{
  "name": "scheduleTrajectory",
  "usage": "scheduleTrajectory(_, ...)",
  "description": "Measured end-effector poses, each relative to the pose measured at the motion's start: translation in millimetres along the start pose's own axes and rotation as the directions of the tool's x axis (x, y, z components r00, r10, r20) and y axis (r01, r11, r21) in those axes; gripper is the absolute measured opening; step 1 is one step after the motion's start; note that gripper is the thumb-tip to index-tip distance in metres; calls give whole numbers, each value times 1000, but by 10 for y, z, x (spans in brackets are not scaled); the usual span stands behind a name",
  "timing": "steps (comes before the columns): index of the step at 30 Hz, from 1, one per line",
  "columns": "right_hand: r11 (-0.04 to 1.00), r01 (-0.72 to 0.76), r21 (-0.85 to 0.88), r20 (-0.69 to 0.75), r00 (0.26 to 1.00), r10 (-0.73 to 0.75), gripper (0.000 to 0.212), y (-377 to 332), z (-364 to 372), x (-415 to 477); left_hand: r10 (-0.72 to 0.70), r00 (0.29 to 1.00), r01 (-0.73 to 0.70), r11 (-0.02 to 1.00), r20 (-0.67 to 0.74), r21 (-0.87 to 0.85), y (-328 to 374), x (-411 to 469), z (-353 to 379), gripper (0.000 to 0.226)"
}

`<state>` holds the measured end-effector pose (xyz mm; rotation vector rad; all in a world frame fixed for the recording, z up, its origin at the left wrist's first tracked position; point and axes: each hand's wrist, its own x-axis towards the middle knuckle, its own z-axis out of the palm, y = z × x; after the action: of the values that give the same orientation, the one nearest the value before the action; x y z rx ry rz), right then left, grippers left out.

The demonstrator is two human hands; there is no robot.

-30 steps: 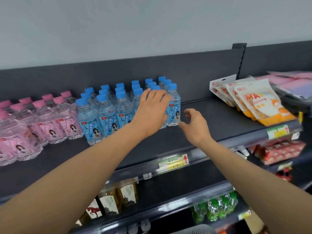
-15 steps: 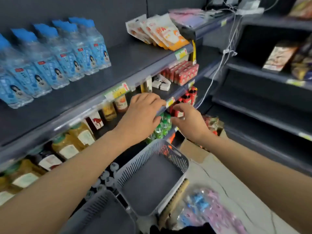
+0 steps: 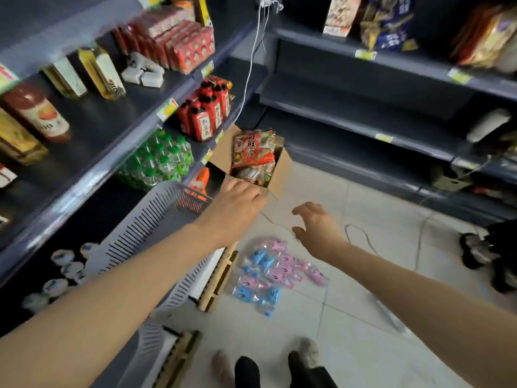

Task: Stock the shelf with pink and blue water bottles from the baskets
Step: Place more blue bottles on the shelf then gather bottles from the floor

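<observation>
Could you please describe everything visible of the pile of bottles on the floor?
The pile of bottles is a loose heap of small clear plastic bottles with pink or blue labels and caps, lying mostly on their sides on the pale tiled floor, just right of a wooden pallet. Nothing else touches them; details are blurred.

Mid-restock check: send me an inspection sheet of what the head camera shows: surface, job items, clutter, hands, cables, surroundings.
Surface: pale tiled floor, seams visible.
Job's things: pile of pink and blue plastic water bottles lying on the floor, outside the grey slotted plastic basket.
Clutter: open brown cardboard box of red snack packets; wooden slatted strip beside the basket.
Hands: left hand and right hand above the floor, holding nothing.
Cables: thin white cable hanging by the shelves; another looped on the floor.
Surroundings: dark grey metal shelves with drinks and cartons.
</observation>
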<state>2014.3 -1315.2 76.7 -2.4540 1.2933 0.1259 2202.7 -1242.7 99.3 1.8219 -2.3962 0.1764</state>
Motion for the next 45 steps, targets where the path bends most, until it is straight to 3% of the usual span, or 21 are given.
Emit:
scheduleTrajectory(6,999,6,-43,134,991,-1,43,802,274,161,-127,978,146,983,167,-108,466,483,721,37)
scheduleTrajectory(10,998,25,-63,241,970,-9,42,1221,668,374,-266,907,323,936,325,-136,680,658,1390,40)
scheduleTrajectory(14,996,47,-78,347,938,-17,39,1491,1347,563,-316,827,397,914,465,-86,756,560,2197,40)
scheduleTrajectory(18,994,71,-82,409,912,-32,38,1673,2209,805,-318,794,392,919,518,-36,685,338,3116,34)
scheduleTrajectory(22,974,176,-143,475,875,-88,40,1797,3183,1016,-332,699,415,909,633,17,696,-2,4128,30)
scheduleTrajectory(30,917,333,-221,558,814,-161,46,2316,5229,1292,-281,606,349,935,745,68,733,-779,6159,38)
scheduleTrajectory(38,853,453,-261,571,785,-242,60,2659,6686,1602,-228,644,315,949,730,19,819,-1170,7567,39)
scheduleTrajectory(40,829,486,-276,580,772,-259,68,2664,6917,1687,-229,682,339,941,694,-23,800,-1199,7791,52)
scheduleTrajectory(42,784,531,-322,603,753,-262,73,2677,7086,1778,-230,714,339,940,661,-39,769,-1212,7955,78)
scheduleTrajectory(45,657,625,-422,643,717,-269,76,2703,7244,1876,-194,776,264,964,600,-30,762,-1262,8159,66)
